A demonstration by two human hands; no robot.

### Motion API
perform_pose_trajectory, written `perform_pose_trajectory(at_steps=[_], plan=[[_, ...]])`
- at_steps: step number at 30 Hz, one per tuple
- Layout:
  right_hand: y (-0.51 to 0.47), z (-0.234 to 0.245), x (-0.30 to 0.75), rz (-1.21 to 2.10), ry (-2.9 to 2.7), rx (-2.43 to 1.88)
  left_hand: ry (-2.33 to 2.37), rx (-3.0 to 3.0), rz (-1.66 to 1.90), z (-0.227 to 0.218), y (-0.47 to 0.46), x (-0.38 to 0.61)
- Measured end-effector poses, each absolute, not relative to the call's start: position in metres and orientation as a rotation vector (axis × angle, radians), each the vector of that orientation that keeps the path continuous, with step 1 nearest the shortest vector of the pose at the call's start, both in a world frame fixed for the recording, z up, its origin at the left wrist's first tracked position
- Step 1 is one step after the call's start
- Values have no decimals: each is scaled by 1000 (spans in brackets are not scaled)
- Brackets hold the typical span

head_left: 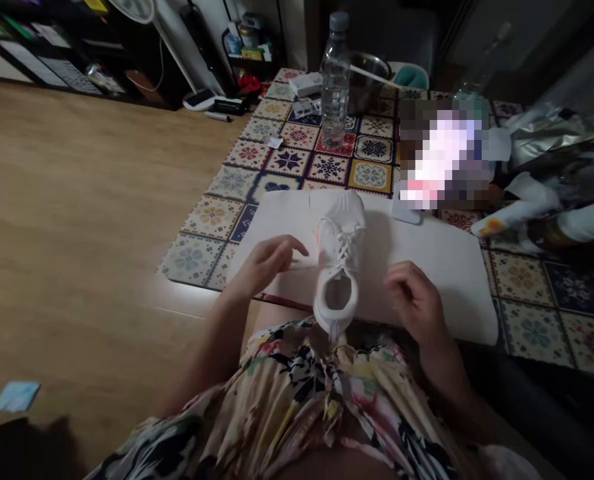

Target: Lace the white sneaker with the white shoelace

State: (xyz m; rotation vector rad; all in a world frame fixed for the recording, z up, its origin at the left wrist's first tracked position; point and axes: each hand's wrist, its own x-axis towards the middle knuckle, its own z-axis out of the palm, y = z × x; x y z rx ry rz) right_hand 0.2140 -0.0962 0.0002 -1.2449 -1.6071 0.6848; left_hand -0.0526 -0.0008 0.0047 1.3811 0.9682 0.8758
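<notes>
Head view: nearest, below both hands, a floral garment point(301, 393) is seen spread over the lap. The left hand point(271, 263) is held loosely open, its index finger extended toward the shoe with a gap left between; nothing is gripped. The right hand point(417, 300) is held with its fingers loosely curled; whether anything is tucked inside cannot be told.

Between the 2 hands, 1 white shoe point(341, 257) is placed, its toe pointed away, its laces point(345, 248) crossed over the tongue and its heel seemingly projected past the table's near edge. With the heel so poorly supported, the shoe could be tipped toward the lap if the collar were pressed down. A white sheet point(457, 287) is laid under the shoe and below both hands; if it were dragged by a wrist, the shoe could be carried along.

Beyond the right hand, a pale base point(407, 213) is seen at the sheet's far margin, beside a pixelated patch in which nothing can be made out. Off that hand's outer side, a white tube point(514, 205) is set among other containers, which could be knocked by an outward swing.

Well beyond the left hand, a clear bottle point(335, 87) is stood upright on the patterned tablecloth point(191, 257); being tall and narrow, it could be toppled by a careless forward reach. Behind it, a metal bowl point(367, 97) is partly hidden.
</notes>
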Motion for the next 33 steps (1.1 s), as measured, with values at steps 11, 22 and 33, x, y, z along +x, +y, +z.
perform_pose_trajectory(at_steps=[11, 22, 33], plan=[[-89, 5, 212, 952, -1656, -1216, 697, 1950, 573, 9, 11, -56], [-63, 12, 174, 1253, -1323, -752, 508, 1691, 831, 12, 4, -34], [-57, 7, 159, 701, -1479, -983, 535, 1686, 1146, 1, -3, -11]])
